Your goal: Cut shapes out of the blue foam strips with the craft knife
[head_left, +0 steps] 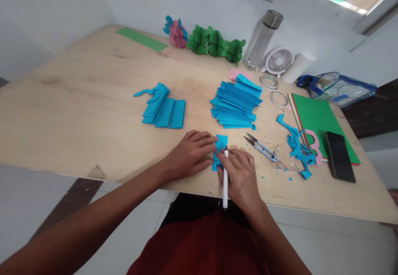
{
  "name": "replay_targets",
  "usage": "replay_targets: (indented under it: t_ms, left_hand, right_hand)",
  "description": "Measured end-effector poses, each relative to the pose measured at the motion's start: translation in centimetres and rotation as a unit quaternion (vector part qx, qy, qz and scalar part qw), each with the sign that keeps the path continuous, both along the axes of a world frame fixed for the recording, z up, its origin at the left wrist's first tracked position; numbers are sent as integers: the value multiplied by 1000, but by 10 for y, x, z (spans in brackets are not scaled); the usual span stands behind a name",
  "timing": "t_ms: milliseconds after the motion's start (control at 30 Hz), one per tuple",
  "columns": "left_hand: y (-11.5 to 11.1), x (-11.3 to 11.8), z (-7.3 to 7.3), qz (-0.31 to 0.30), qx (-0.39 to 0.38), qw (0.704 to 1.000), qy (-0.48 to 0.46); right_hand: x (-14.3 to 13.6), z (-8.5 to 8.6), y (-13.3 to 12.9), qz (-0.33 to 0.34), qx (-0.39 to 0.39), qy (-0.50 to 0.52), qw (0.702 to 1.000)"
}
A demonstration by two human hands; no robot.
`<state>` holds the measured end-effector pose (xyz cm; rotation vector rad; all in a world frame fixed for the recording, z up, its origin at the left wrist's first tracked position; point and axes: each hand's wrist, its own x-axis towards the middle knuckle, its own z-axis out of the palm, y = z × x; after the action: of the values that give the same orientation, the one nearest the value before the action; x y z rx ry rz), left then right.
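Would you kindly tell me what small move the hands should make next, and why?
I would probably tilt the pen so its dark end meets the blue strip: the left hand rests its fingertips at the strip's edge, and the right hand holds the pen with that end pointing away from the body.

Both forearms reach in from the lower corners, bare and angled toward each other, and here's the left hand (194,153) lying low, palm down, fingers together and pointing across to the right. The right hand (238,171) sits just beside it, back of the hand up, fingers curled and bent inward, wrist (256,204) below the knuckles, its forearm slanting away to the lower right.
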<state>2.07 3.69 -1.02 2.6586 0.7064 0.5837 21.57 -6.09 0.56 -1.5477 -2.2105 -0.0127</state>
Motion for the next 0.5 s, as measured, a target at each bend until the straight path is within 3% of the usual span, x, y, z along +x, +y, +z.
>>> replay_targets:
  t_ms: [333, 500]
  left_hand:
    - [0, 2, 7, -3, -32, 999, 27]
    - [-2, 5, 3, 15, -19, 999, 21]
  right_hand:
    - [2, -1, 1, 3, -1, -2, 1000]
    - [2, -1, 1, 6, -2, 2, 1000]
